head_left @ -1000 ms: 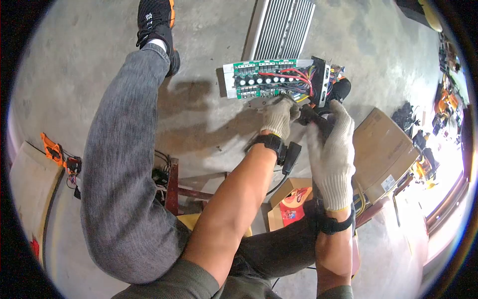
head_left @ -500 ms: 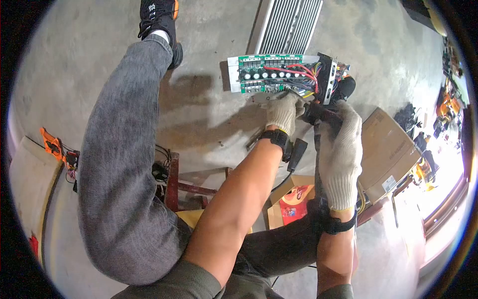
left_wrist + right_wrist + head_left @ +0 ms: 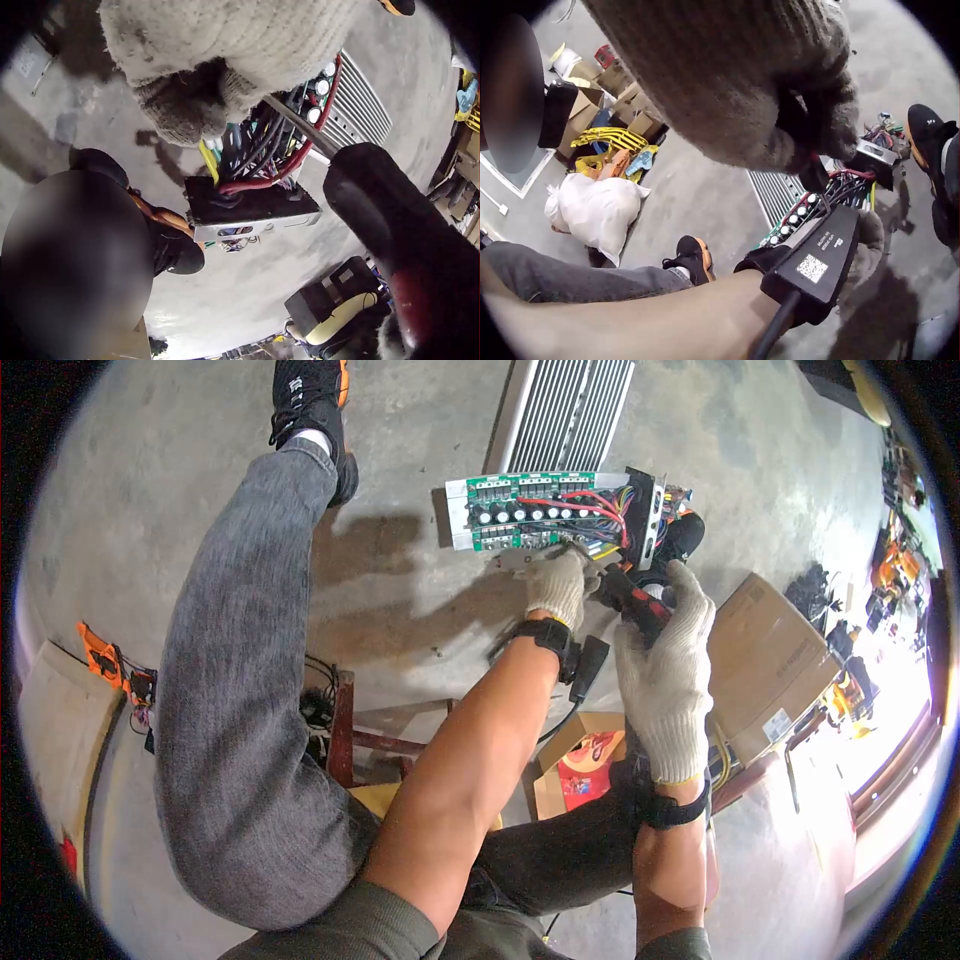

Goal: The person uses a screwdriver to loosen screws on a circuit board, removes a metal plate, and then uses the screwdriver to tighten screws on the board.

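Note:
The green circuit board [image 3: 535, 510], lined with round white-topped capacitors, sits on a metal bar beside a black-and-silver end plate [image 3: 645, 525]. Red, yellow and black wires [image 3: 281, 161] run between them. My gloved left hand [image 3: 557, 585] grips the board's near edge beside the wires, its fingers curled; the glove hides the exact contact. In my gloved right hand [image 3: 672, 675] is a screwdriver [image 3: 390, 210] with a black and red handle, held from above in the right wrist view. Its steel shaft [image 3: 304, 126] slants in towards my left fingers, where the tip is hidden.
A ribbed metal housing [image 3: 570, 415] lies on the concrete floor beyond the board. To the right stands a cardboard box [image 3: 775, 660], and an open carton [image 3: 580, 765] sits closer in. A dark red frame [image 3: 342, 730] is by my knee. Across the floor lies a white sack [image 3: 600, 214].
The screwdriver's handle has turned in my right hand, so its red stripes now face up. My left hand keeps its place at the board's edge; the head view shifts slightly.

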`<act>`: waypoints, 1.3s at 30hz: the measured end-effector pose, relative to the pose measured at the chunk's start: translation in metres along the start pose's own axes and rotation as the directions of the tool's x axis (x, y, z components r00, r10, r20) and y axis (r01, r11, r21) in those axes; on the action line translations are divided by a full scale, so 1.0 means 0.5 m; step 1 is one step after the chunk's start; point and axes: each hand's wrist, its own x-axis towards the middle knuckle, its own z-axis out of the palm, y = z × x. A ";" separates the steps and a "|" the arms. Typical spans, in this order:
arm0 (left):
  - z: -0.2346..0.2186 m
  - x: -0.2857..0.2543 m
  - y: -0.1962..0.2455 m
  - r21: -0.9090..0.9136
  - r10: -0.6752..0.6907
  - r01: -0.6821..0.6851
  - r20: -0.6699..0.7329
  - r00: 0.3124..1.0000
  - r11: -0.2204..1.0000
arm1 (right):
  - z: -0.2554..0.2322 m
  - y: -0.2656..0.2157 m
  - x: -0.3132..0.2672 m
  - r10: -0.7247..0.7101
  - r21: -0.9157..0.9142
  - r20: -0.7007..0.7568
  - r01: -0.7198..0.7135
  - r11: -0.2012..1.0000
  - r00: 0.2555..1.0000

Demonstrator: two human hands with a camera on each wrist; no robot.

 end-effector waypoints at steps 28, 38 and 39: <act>-0.014 0.007 -0.012 -0.045 0.001 0.000 0.029 1.000 0.999 | 0.016 0.020 -0.010 -0.027 0.045 -0.048 0.029 0.999 0.998; -0.014 -0.005 -0.006 -0.006 -0.020 0.020 0.030 0.999 1.000 | 0.019 0.028 -0.012 -0.056 0.102 -0.042 0.060 0.993 0.998; -0.017 -0.006 -0.005 -0.005 -0.008 0.008 0.045 0.999 1.000 | 0.031 0.033 -0.013 -0.016 0.107 -0.052 0.021 0.994 0.999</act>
